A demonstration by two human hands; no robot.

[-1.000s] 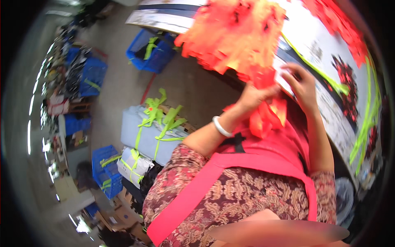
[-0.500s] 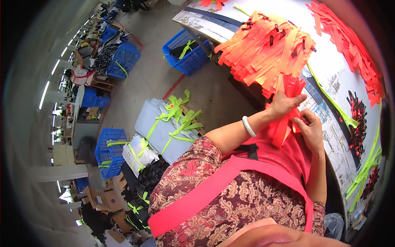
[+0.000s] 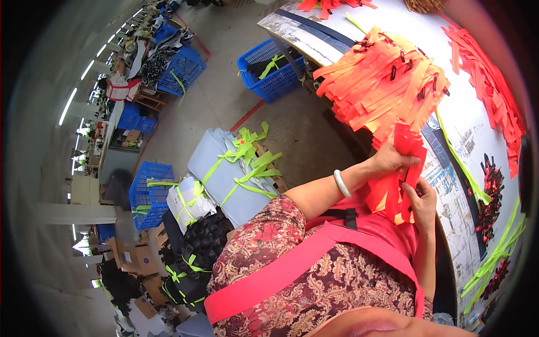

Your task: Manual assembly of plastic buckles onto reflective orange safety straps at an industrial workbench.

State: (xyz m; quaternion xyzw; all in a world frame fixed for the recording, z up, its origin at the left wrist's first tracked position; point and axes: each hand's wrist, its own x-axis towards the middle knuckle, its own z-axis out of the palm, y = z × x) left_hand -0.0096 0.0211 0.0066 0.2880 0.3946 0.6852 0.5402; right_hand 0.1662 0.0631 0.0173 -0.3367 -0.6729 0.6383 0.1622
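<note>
My left hand (image 3: 394, 159), with a white bangle on its wrist, is closed around a bundle of red-orange fabric strips (image 3: 387, 194). The strips hang down in front of my red apron. At the bundle's right edge, my right hand (image 3: 424, 203) has its fingers curled and pressed on a strip; a small dark piece shows by its fingertips. Just beyond my left hand, a large pile of orange strips with black clips (image 3: 382, 84) spreads over the table's edge. The lower ends of the held strips partly overlap one another.
The white table (image 3: 457, 106) carries more red strips (image 3: 488, 84), a heap of small red-and-black pieces (image 3: 489, 194) and yellow-green ties (image 3: 494, 255). To the left stand a blue crate (image 3: 269, 84), a tied light-blue stack (image 3: 216, 163) and another blue crate (image 3: 149, 194).
The whole view has shifted slightly. The held strips hang lower and are more spread out, and my right hand has moved down along their edge. My left hand keeps its grip.
</note>
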